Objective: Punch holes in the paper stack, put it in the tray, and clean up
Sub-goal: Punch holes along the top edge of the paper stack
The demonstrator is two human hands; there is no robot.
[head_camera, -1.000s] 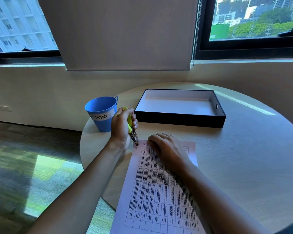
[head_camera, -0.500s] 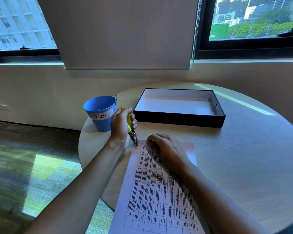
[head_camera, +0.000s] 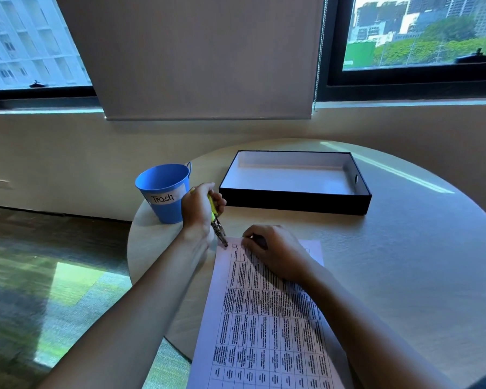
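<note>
A paper stack (head_camera: 264,318) printed with a table lies on the round table in front of me. My left hand (head_camera: 198,211) grips a yellow-handled hole punch (head_camera: 218,224), whose metal jaws sit at the stack's far left corner. My right hand (head_camera: 272,249) lies flat on the top part of the stack, fingers curled and pressing it down. Behind the stack stands a black tray (head_camera: 295,202) with a white inside and nothing in it.
A blue bucket (head_camera: 163,192) labelled "Trash" stands at the table's left edge, just left of my left hand. The round wooden table (head_camera: 404,262) ends close to the left of the paper. A wall and windows lie beyond.
The view has shifted slightly. My hands, the punch and the paper stay where they were.
</note>
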